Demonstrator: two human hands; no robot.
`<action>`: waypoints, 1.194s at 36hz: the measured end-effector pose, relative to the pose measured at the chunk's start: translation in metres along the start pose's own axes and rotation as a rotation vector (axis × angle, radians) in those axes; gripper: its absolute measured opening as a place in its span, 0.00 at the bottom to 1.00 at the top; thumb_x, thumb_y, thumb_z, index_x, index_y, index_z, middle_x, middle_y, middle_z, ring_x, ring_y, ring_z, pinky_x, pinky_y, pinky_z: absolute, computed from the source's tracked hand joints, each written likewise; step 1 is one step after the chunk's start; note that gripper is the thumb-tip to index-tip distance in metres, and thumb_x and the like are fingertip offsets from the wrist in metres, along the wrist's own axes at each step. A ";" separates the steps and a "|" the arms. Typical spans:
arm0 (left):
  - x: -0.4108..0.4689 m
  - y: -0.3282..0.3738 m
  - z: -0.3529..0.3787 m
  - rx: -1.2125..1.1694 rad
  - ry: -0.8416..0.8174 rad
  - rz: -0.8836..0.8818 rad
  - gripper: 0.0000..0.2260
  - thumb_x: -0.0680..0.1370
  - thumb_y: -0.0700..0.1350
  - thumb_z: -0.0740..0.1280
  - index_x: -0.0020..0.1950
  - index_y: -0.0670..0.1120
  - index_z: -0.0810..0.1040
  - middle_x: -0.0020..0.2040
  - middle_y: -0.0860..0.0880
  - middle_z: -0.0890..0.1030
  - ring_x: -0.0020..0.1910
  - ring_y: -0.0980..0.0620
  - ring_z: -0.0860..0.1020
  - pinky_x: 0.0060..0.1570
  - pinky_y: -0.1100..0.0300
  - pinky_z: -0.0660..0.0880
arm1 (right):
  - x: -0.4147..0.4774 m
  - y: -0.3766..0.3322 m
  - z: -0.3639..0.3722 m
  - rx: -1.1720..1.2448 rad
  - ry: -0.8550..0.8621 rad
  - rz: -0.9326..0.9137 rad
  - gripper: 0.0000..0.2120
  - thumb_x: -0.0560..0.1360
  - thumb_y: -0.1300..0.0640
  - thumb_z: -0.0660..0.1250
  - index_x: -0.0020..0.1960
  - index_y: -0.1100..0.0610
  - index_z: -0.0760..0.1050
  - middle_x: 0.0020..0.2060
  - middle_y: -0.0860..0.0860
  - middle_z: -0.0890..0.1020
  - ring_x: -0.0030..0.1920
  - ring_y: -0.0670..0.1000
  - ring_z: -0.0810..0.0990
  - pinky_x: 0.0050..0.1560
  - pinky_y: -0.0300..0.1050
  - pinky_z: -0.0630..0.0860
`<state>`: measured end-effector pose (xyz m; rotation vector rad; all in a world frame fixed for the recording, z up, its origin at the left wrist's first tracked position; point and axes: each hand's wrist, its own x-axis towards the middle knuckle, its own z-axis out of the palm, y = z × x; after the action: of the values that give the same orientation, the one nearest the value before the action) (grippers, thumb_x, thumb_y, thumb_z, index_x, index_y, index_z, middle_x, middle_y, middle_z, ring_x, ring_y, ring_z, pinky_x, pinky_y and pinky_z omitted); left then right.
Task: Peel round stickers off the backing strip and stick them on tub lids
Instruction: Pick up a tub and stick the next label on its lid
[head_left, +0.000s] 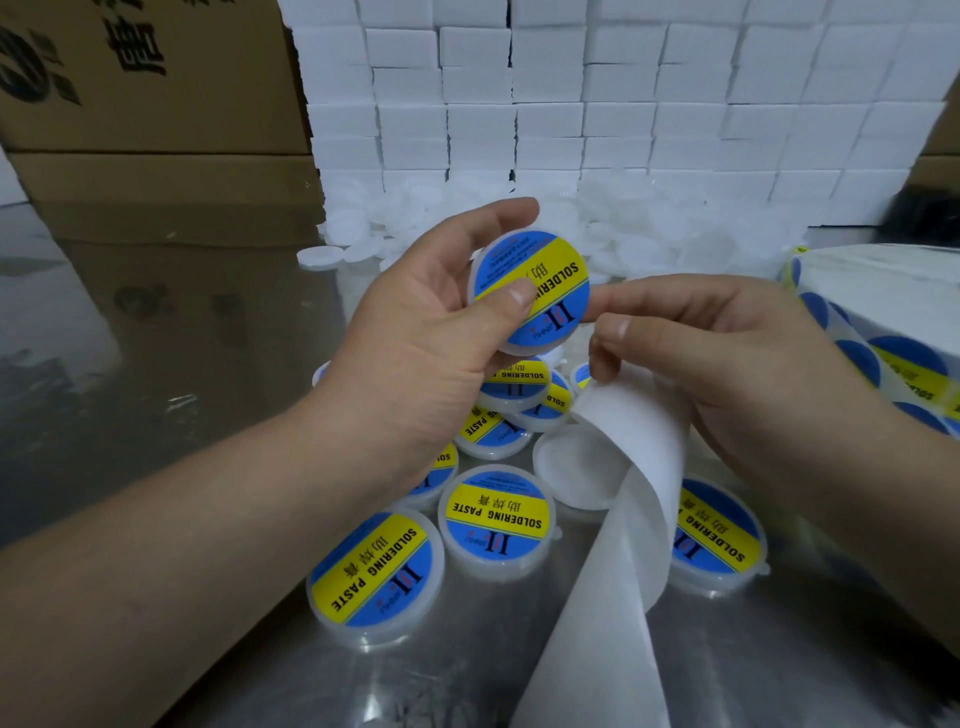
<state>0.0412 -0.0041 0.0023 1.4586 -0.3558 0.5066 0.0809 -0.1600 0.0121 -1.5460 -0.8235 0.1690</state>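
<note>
**Stickered tub in left hand, strip in right**

A steel desk (130, 338) is seen under the held tub (535, 291). Far behind the held tub a wall of white blocks (597, 104) is stacked, and cardboard boxes (145, 104) are stacked behind it to the left. Loose white lids (467, 223) are heaped just behind the held tub. Well to its right a roll of unused stickers (893, 364) is lying, with blue-and-yellow discs showing. The backing strip (623, 519) is draped from just right of the held tub down toward the camera, curled over at the top.

The held tub is gripped by the left hand (415, 338): fingers are curled round its rim, the thumb is pressed on its sticker (550, 270), and the lid is tilted toward the camera. The strip's top edge is pinched by the right hand (727, 353) between thumb and fingers. Contact with the tub's right rim cannot be told.

Below the held tub, stickered tubs (496, 519) are clustered on the desk, some overlapping. One bare white tub (571, 467) is lying among them, partly hidden by the strip.
</note>
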 end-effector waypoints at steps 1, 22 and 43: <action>-0.001 0.000 0.001 0.014 0.006 0.005 0.14 0.76 0.36 0.63 0.51 0.56 0.76 0.44 0.57 0.82 0.48 0.52 0.82 0.45 0.58 0.79 | 0.000 0.000 0.000 -0.002 0.003 0.002 0.10 0.65 0.55 0.65 0.39 0.45 0.84 0.26 0.48 0.79 0.29 0.43 0.75 0.30 0.34 0.72; -0.017 0.008 0.011 0.537 0.009 0.175 0.10 0.76 0.51 0.58 0.53 0.66 0.69 0.38 0.58 0.78 0.33 0.63 0.76 0.34 0.70 0.71 | -0.004 -0.003 0.000 -0.385 0.104 -0.073 0.22 0.63 0.34 0.58 0.43 0.48 0.78 0.36 0.48 0.82 0.36 0.46 0.80 0.37 0.46 0.76; -0.020 0.011 0.015 0.743 -0.043 0.152 0.09 0.76 0.54 0.58 0.54 0.63 0.69 0.48 0.59 0.78 0.42 0.59 0.78 0.44 0.60 0.73 | -0.003 0.002 0.000 -0.669 0.114 -0.183 0.26 0.72 0.40 0.52 0.27 0.61 0.67 0.23 0.54 0.67 0.26 0.51 0.65 0.28 0.43 0.65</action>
<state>0.0193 -0.0203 0.0027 2.1721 -0.3279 0.7801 0.0796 -0.1613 0.0088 -2.0624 -0.9802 -0.3626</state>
